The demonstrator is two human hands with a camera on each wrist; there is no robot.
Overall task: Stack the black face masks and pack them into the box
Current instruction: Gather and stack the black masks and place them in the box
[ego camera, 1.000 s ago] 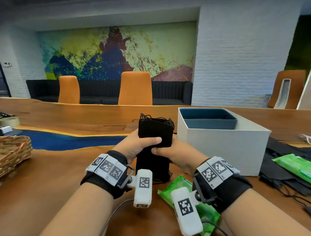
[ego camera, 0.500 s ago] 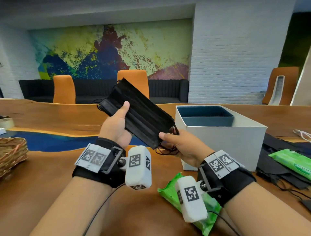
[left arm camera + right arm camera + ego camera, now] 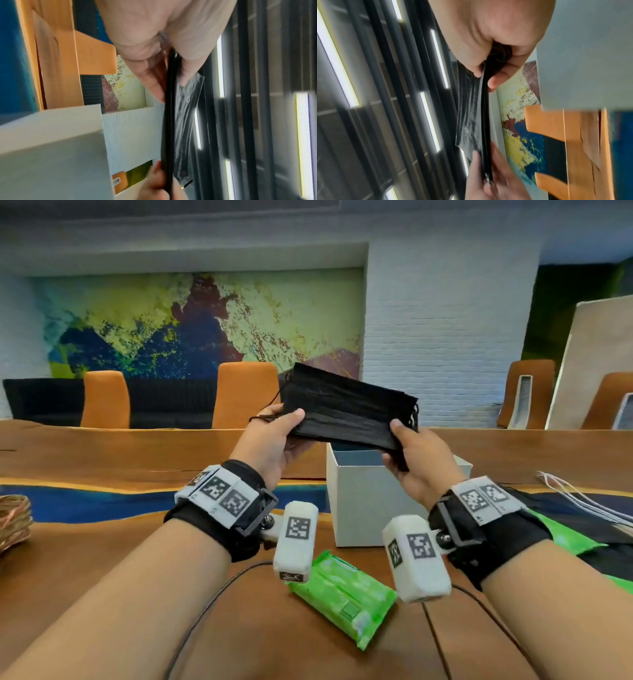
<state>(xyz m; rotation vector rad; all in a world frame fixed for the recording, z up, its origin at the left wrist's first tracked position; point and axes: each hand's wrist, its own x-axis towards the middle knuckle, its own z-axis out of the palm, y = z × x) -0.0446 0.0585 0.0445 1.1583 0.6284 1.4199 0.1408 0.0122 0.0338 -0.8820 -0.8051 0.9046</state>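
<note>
While 2 hands, left grip (image 3: 270, 440) & right grip (image 3: 416, 455), pinch 1 mask stack (image 3: 346, 409) over 1 box (image 3: 359, 501).

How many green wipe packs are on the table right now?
2: one green wipe pack lies between the wrists at the near edge; another green wipe pack lies right of the box, partly hidden by the right wrist.

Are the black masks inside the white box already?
No, both the left hand and the right hand hold the stack of black masks in the air above the open white box.
</note>
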